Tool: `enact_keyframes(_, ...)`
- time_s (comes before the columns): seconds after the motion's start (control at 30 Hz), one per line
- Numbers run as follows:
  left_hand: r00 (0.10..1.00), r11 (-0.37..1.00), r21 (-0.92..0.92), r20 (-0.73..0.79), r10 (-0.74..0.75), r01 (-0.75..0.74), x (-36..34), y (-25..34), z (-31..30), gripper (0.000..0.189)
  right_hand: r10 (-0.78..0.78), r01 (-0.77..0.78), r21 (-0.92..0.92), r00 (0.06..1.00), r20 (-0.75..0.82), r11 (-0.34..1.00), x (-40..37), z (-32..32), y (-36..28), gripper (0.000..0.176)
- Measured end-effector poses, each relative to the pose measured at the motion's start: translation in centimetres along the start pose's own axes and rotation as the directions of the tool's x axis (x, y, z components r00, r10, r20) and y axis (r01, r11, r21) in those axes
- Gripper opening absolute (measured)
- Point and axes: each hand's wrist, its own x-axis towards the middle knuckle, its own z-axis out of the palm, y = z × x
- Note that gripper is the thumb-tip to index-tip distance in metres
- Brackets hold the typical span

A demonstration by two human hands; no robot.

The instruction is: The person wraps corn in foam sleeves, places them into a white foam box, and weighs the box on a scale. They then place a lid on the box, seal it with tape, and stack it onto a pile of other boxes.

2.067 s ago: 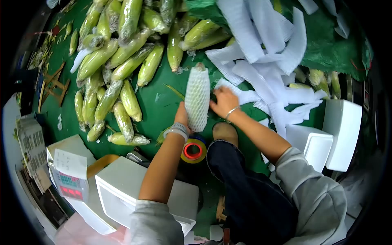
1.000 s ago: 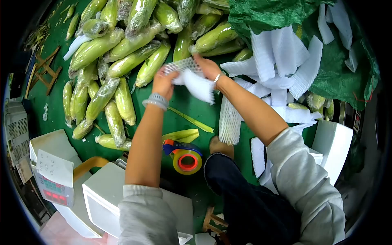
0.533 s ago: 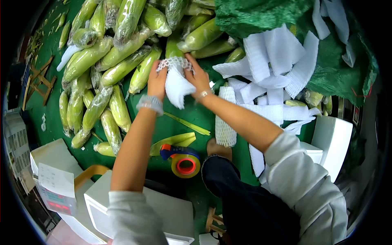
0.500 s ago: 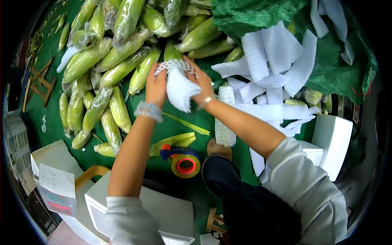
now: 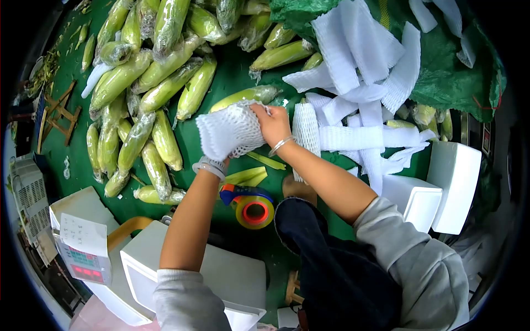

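Note:
A white foam net sleeve (image 5: pixel 231 131) lies sideways, bunched, between my hands. My right hand (image 5: pixel 274 126) is closed on its right end, fingers curled and thumb along the top. Of my left hand (image 5: pixel 226 162) only a sliver shows below the sleeve; its fingers are hidden. Just beyond the sleeve, a plastic-wrapped corn cob (image 5: pixel 245 97) with green husk lies on the green surface, partly covered in this view. I cannot tell whether the sleeve contains anything.
Wrapped corn cobs (image 5: pixel 132 140) are heaped at the left and back. To the right lie loose foam sleeves (image 5: pixel 353 138) and a green sack (image 5: pixel 458 83). Nearer me are a tape dispenser (image 5: pixel 254 211), white foam boxes (image 5: pixel 221 276) and a scale with a red display (image 5: pixel 85 273).
The sleeve, earlier pointing towards me with both hands at its mouth against a cob, now lies sideways. My left hand has moved nearer me and under it; the cob shows behind.

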Motion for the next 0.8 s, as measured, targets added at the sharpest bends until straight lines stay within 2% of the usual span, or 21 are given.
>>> enact_keyframes(0.03, 0.924, 0.555, -0.781, 0.069, -0.377, 0.285, -0.9, 2.0, 0.3, 0.042, 0.02, -0.021, 0.035, 0.999, 0.029, 0.999, 0.3, 0.1, 0.5, 0.034)
enact_keyframes(0.07, 0.92, 0.553, -0.78, 0.074, -0.386, 0.295, -0.8, 3.0, -0.8, 0.042, 0.067, -0.07, 0.061, 0.996, 0.051, 0.996, 0.4, 0.1, 1.4, 0.037)
enact_keyframes(0.1, 0.959, 0.997, -0.058, 0.28, -0.04, 0.059, -0.3, 3.6, -2.5, 0.045, 0.076, -0.078, 0.06, 0.996, 0.049, 0.995, 0.2, -0.1, 2.0, 0.037)
enact_keyframes(0.13, 0.771, 0.677, 0.55, 0.635, 0.041, -0.489, 0.1, 3.8, -3.2, 0.049, 0.088, -0.091, 0.043, 0.993, 0.075, 0.995, 0.1, -0.4, 2.6, 0.039)
enact_keyframes(0.17, 0.769, 0.681, 0.544, 0.637, 0.044, -0.49, -0.5, 2.3, -1.8, 0.049, 0.1, -0.103, 0.023, 0.99, 0.099, 0.994, 0.0, -0.7, 3.2, 0.041)
enact_keyframes(0.2, 0.888, 0.769, 0.472, 0.369, 0.272, -0.432, -1.8, -0.3, 0.5, 0.047, 0.114, -0.118, 0.037, 0.988, 0.106, 0.992, 0.1, -0.7, 4.1, 0.042)
enact_keyframes(0.23, 0.905, 0.837, 0.368, 0.03, 0.424, -0.405, -2.5, -1.8, 1.9, 0.046, 0.116, -0.12, 0.032, 0.988, 0.104, 0.992, 0.2, -1.0, 5.1, 0.042)
enact_keyframes(0.27, 0.905, 0.838, 0.366, 0.03, 0.424, -0.405, -2.6, -1.8, 2.1, 0.046, 0.134, -0.151, 0.096, 0.978, 0.16, 0.984, 0.2, -1.2, 5.2, 0.037)
enact_keyframes(0.33, 0.998, 0.98, 0.189, -0.012, 0.068, -0.065, -2.4, -2.0, 2.2, 0.049, 0.184, -0.249, 0.207, 0.939, 0.291, 0.946, 0.1, -2.2, 5.4, 0.033)
enact_keyframes(0.37, 0.993, 0.988, 0.095, -0.005, -0.119, 0.119, -2.2, -1.3, 2.1, 0.05, 0.185, -0.251, 0.209, 0.939, 0.291, 0.945, -0.2, -2.6, 5.2, 0.033)
enact_keyframes(0.4, 0.904, 0.832, -0.363, 0.081, -0.42, 0.419, -1.8, -0.1, 2.5, 0.051, 0.213, -0.295, 0.217, 0.918, 0.334, 0.93, -0.5, -2.9, 5.0, 0.034)
enact_keyframes(0.43, 0.903, 0.832, -0.362, 0.081, -0.422, 0.421, -2.1, 0.1, 2.9, 0.051, 0.242, -0.341, 0.222, 0.894, 0.377, 0.913, -0.7, -3.1, 4.8, 0.034)
enact_keyframes(0.47, 0.903, 0.724, -0.559, 0.117, -0.414, 0.404, -2.8, -0.1, 3.3, 0.049, 0.22, -0.297, 0.147, 0.893, 0.393, 0.943, -1.0, -3.2, 4.7, 0.034)
enact_keyframes(0.5, 0.906, 0.578, -0.726, 0.151, -0.395, 0.373, -3.4, 0.2, 3.5, 0.046, 0.15, -0.175, 0.03, 0.91, 0.387, 0.984, -1.0, -2.7, 6.2, 0.034)
enact_keyframes(0.53, 0.892, 0.49, -0.776, 0.199, -0.406, 0.397, -3.7, 0.6, 3.6, 0.043, 0.086, -0.045, -0.12, 0.926, 0.368, 0.992, -0.9, -2.5, 7.5, 0.037)
enact_keyframes(0.57, 0.892, 0.492, -0.773, 0.206, -0.401, 0.4, -3.8, 0.4, 3.7, 0.043, 0.017, 0.086, -0.272, 0.935, 0.355, 0.958, -0.6, -2.4, 8.0, 0.04)
enact_keyframes(0.63, 0.868, 0.454, -0.797, 0.166, -0.468, 0.398, -3.7, 0.0, 4.5, 0.042, -0.18, 0.297, -0.419, 0.938, 0.296, 0.858, -0.7, -2.1, 7.8, 0.043)
enact_keyframes(0.67, 0.863, 0.414, -0.823, 0.168, -0.477, 0.389, -3.4, 0.1, 4.5, 0.042, -0.178, 0.34, -0.514, 0.924, 0.337, 0.788, -0.7, -2.0, 7.5, 0.042)
enact_keyframes(0.7, 0.862, 0.516, -0.763, 0.106, -0.495, 0.39, -3.1, 0.4, 4.6, 0.038, -0.209, 0.363, -0.557, 0.924, 0.321, 0.747, -0.8, -1.8, 7.2, 0.039)
enact_keyframes(0.77, 0.898, 0.654, -0.686, -0.001, -0.44, 0.319, -2.5, 0.8, 5.1, 0.031, -0.215, 0.383, -0.61, 0.918, 0.333, 0.694, -1.3, -3.3, 4.6, 0.031)
enact_keyframes(0.8, 0.931, 0.726, -0.65, -0.077, -0.356, 0.224, -1.9, -0.3, 5.8, 0.029, -0.352, 0.461, -0.603, 0.887, 0.299, 0.651, -1.1, -4.5, 2.9, 0.023)
